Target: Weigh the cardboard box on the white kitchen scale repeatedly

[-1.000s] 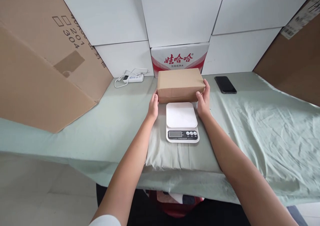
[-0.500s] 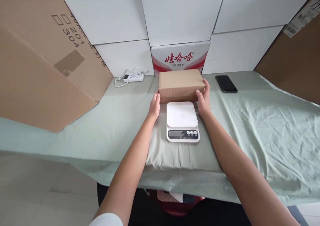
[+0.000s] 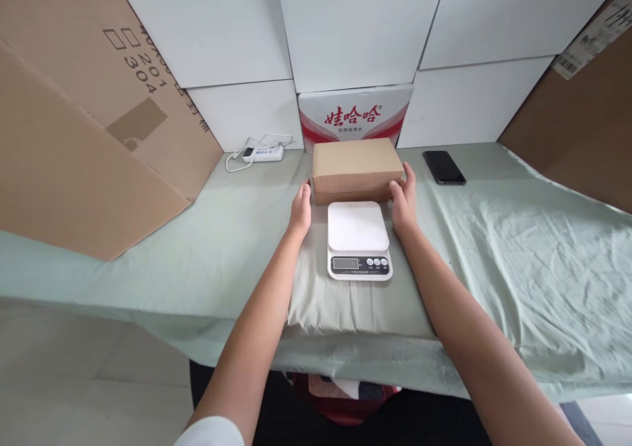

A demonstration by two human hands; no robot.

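Head view: I log the brown box (image 3: 356,167) lying on the bench (image 3: 494,248), at 12 o'clock from the white scale (image 3: 358,240). Left hand (image 3: 301,210) and right hand (image 3: 405,201) flank its ends, fingers spread; actual contact I cannot tell. Phone (image 3: 444,167) at 3 o'clock.

I reach both bare arms forward, my left hand (image 3: 301,207) and right hand (image 3: 403,199) level and apart, palms turned inward toward each other, fingers extended and loosely together, thumbs up.
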